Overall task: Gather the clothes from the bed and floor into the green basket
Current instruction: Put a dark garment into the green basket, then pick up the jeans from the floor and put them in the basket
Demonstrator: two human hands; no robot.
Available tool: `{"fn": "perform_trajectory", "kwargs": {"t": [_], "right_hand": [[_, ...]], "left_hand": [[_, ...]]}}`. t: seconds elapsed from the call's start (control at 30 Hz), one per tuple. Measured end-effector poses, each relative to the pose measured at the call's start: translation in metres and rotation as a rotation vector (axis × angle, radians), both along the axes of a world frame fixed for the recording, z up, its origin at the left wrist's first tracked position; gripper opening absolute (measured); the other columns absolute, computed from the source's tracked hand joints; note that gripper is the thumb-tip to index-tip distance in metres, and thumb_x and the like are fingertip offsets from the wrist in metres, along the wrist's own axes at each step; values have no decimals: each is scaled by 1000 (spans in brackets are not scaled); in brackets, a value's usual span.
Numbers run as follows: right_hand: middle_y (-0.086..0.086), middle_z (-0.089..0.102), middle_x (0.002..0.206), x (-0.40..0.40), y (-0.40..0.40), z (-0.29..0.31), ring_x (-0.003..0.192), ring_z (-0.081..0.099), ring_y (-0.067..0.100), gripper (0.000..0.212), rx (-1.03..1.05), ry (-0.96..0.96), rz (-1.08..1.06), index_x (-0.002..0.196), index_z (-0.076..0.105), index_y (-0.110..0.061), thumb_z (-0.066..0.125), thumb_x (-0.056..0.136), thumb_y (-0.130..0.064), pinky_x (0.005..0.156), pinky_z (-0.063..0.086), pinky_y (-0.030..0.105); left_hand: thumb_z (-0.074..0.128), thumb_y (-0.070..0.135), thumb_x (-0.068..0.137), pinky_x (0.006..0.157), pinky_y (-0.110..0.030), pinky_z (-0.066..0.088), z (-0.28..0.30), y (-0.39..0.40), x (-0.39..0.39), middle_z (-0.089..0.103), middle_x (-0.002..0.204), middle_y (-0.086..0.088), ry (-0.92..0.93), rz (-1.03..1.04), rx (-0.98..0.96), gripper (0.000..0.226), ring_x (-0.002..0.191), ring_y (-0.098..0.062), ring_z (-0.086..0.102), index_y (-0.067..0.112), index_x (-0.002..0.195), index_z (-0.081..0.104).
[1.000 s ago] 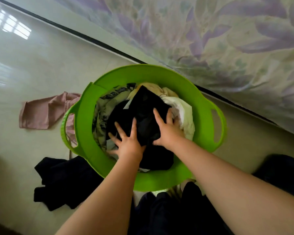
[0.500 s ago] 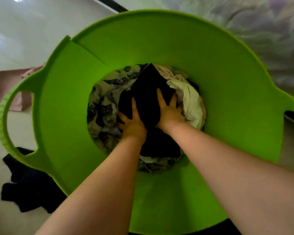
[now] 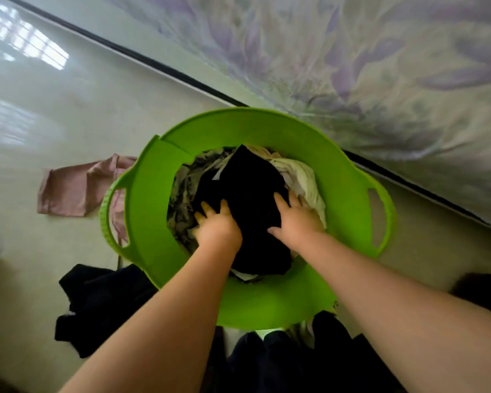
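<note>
The green basket (image 3: 148,211) stands on the floor beside the bed. Inside it lie a black garment (image 3: 250,194) on top, a patterned grey cloth (image 3: 182,194) at the left and a cream cloth (image 3: 304,177) at the right. My left hand (image 3: 216,225) rests on the black garment's left side with fingers spread and slightly bent. On its right side presses my right hand (image 3: 295,217), fingers straight. A pink garment (image 3: 68,191) lies on the floor left of the basket, partly behind its handle. A dark garment (image 3: 102,302) lies on the floor at the lower left.
The bed with a floral purple cover (image 3: 380,80) fills the upper right, its dark base edge running diagonally behind the basket. Glossy pale floor tiles (image 3: 40,114) stretch to the left. My dark trouser legs (image 3: 281,361) show below the basket. Another dark shape (image 3: 482,290) sits at the right edge.
The view has pulled back up from close inside the basket. Both hands stay on the black garment and have moved slightly apart.
</note>
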State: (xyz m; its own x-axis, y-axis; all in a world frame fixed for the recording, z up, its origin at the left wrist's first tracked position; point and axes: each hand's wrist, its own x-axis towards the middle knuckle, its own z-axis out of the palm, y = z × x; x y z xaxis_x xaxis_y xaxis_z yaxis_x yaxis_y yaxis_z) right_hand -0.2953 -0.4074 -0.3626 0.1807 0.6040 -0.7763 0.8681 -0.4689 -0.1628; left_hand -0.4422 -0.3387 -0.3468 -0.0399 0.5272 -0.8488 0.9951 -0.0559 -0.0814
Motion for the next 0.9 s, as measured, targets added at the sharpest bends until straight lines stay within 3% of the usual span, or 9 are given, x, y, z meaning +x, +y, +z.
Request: {"fn": "perform_trajectory", "kwargs": {"t": [0.13, 0.2, 0.37, 0.5, 0.67, 0.77, 0.9], "right_hand": [[9, 7, 162, 13, -12, 44, 148, 11, 32, 81, 30, 49, -67, 154, 4, -25, 55, 92, -32, 118, 25, 43], [12, 19, 158, 23, -16, 67, 144, 22, 32, 74, 67, 66, -119, 154, 10, -22, 52, 93, -24, 114, 31, 42], [12, 57, 129, 61, -34, 110, 118, 55, 34, 48, 200, 142, -295, 139, 43, -22, 49, 91, -19, 90, 48, 39], [4, 66, 109, 94, -61, 139, 98, 65, 26, 28, 394, 271, -537, 116, 57, -26, 46, 91, -24, 74, 50, 32], [-1, 60, 122, 151, -123, 154, 106, 60, 21, 41, 599, 210, -782, 126, 54, -29, 46, 88, -15, 83, 49, 35], [-4, 55, 129, 183, -163, 146, 110, 59, 20, 56, 533, 131, -854, 133, 49, -32, 46, 85, -3, 82, 48, 32], [0, 53, 129, 225, -224, 130, 111, 59, 22, 57, 465, 89, -957, 139, 40, -31, 45, 89, -4, 84, 51, 36]], "left_hand": [[49, 32, 95, 113, -50, 31, 42, -10, 28, 1, 161, -13, -90, -61, 113, 76, 147, -36, 11, 28, 154, 2], [49, 29, 95, 112, -49, 32, 63, -15, 53, 3, 162, -12, -129, -133, 142, 76, 147, -35, 11, 28, 154, 1], [41, 17, 93, 99, -45, 41, 105, -34, 129, 42, 144, -14, -309, -281, 243, 59, 132, -34, 38, 19, 149, 22], [32, 9, 96, 94, -44, 41, 130, -61, 189, 50, 132, -16, -473, -340, 332, 48, 124, -34, 44, 17, 143, 32], [48, 8, 85, 96, -42, 41, 145, -96, 253, 44, 138, -12, -622, -476, 341, 57, 129, -30, 37, 15, 140, 37], [51, 8, 84, 100, -39, 38, 148, -127, 296, 42, 140, -10, -616, -579, 284, 59, 131, -28, 35, 15, 141, 36], [48, 5, 86, 102, -40, 40, 139, -186, 348, 38, 145, -8, -562, -731, 150, 65, 134, -27, 33, 20, 146, 28]]}}
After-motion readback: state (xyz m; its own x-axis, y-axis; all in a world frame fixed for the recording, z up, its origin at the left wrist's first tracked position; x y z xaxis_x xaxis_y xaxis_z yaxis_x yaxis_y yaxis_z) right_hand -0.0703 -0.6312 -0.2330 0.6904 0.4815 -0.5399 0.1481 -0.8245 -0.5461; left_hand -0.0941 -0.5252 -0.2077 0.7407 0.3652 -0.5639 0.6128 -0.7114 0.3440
